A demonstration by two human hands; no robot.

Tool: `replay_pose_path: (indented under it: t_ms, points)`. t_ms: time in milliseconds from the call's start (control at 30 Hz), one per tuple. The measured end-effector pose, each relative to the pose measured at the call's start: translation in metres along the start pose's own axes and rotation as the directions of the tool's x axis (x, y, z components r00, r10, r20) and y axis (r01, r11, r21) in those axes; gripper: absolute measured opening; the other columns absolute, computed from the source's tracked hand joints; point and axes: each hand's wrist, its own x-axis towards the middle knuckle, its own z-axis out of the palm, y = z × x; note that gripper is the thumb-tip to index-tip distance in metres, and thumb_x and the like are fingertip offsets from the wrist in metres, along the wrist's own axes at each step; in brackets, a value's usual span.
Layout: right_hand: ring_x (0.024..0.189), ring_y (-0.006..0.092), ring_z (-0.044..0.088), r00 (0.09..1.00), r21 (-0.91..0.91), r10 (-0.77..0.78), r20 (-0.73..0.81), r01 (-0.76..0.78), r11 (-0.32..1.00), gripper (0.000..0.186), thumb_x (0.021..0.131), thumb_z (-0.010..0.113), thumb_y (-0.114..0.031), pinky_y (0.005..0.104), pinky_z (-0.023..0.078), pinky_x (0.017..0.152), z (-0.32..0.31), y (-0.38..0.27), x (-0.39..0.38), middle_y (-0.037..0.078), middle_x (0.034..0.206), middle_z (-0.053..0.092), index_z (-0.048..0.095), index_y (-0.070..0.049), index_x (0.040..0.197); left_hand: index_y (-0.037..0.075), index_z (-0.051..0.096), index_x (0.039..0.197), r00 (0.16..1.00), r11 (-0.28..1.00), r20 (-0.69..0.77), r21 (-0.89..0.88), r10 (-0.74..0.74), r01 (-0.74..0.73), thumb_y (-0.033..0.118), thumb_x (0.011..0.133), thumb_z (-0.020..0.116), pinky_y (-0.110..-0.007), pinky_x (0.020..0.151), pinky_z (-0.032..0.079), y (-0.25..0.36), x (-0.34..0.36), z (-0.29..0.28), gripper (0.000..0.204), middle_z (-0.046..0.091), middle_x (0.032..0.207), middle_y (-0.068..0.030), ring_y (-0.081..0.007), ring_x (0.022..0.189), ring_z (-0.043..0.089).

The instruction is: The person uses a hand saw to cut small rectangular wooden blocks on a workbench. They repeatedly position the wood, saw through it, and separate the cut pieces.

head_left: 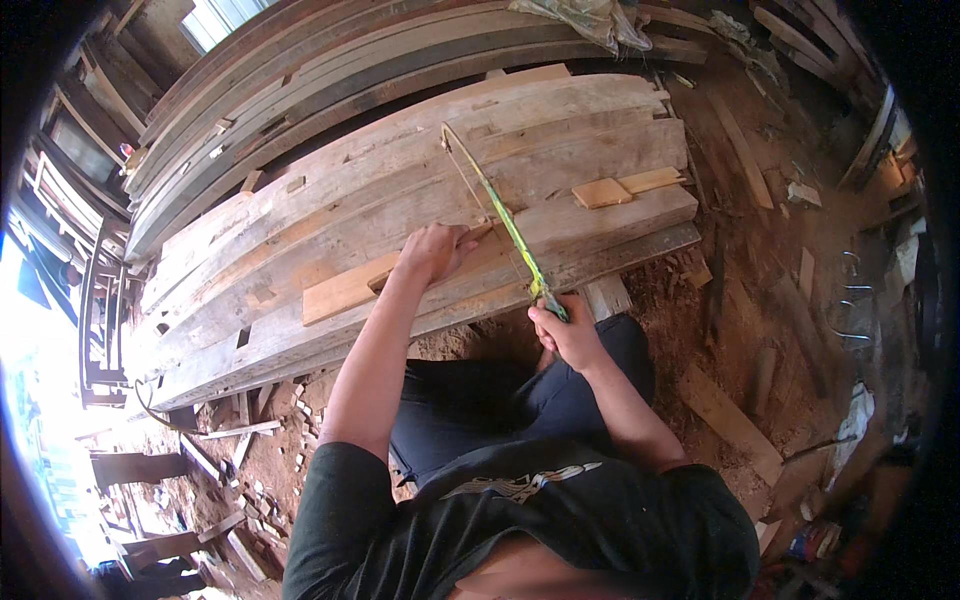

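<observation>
A bow saw (pixel 515 235) with a thin yellow-green frame reaches away from me across the wooden bench. Its handle is wrapped in the fingers of my right hand (pixel 570 325), near the front edge. The thin blade sits just left of the frame, close to the end of a light wooden board (pixel 345 290). My left hand (pixel 435 252) grips that board and holds it down on the bench, fingers closed round its right part. A dark notch shows in the board beside my wrist. How far the blade has entered the wood cannot be made out.
The bench is made of thick, worn planks (pixel 400 165). Small wooden pieces (pixel 603 193) lie on its right side. Long stacked beams (pixel 350 80) stand behind it. Offcuts (pixel 730 420) and sawdust cover the floor, and a curved metal frame (pixel 100 320) stands at the left.
</observation>
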Motion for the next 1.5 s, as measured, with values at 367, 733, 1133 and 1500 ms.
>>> replay_pose_path:
  t_ms: [367,733,1133,1500]
  points:
    - [0.051,0.0052,0.049,0.999,-0.025,-0.027,-0.025,0.026,0.999,0.019,0.099,0.067,-0.017,0.0227,0.038,0.045,0.018,-0.004,0.004,-0.002,0.066,0.055,0.058,-0.008,0.085,0.016,0.066,0.131,0.998,0.999,0.070,-0.032,-0.012,0.014,0.049,0.094,0.065,-0.050,0.099,0.051,-0.003,0.012,-0.002,0.050,0.070,0.119,-0.0221,-0.0420,0.114,0.065]
    - [0.045,0.0090,0.047,1.000,-0.049,-0.006,0.013,0.006,0.999,0.037,0.099,0.063,-0.026,0.0270,0.036,0.043,0.011,-0.056,0.071,-0.001,0.056,0.050,0.054,-0.007,0.069,0.011,0.070,0.117,0.994,0.997,-0.076,-0.006,0.077,-0.078,0.044,0.098,0.059,-0.053,0.089,0.054,-0.003,0.007,0.010,0.040,0.073,0.106,-0.0225,-0.0428,0.101,0.069]
    - [0.043,0.0076,0.043,0.996,-0.085,0.086,-0.011,-0.087,0.993,0.037,0.099,0.066,-0.025,0.0263,0.033,0.043,-0.005,-0.036,-0.016,-0.001,0.054,0.048,0.051,-0.009,0.068,0.009,0.073,0.110,0.995,0.998,-0.081,-0.008,0.065,-0.066,0.046,0.099,0.058,-0.054,0.086,0.054,0.002,0.007,0.006,0.042,0.073,0.099,-0.0232,-0.0436,0.097,0.069]
    - [0.047,0.0057,0.045,0.991,-0.162,0.117,0.063,-0.105,0.981,0.030,0.098,0.069,-0.025,0.0254,0.034,0.044,-0.005,-0.036,-0.004,-0.002,0.060,0.052,0.055,-0.011,0.075,0.005,0.073,0.106,0.995,0.999,-0.094,-0.004,0.044,-0.045,0.043,0.096,0.061,-0.053,0.087,0.056,-0.010,0.019,0.007,0.041,0.073,0.102,-0.0233,-0.0418,0.099,0.070]
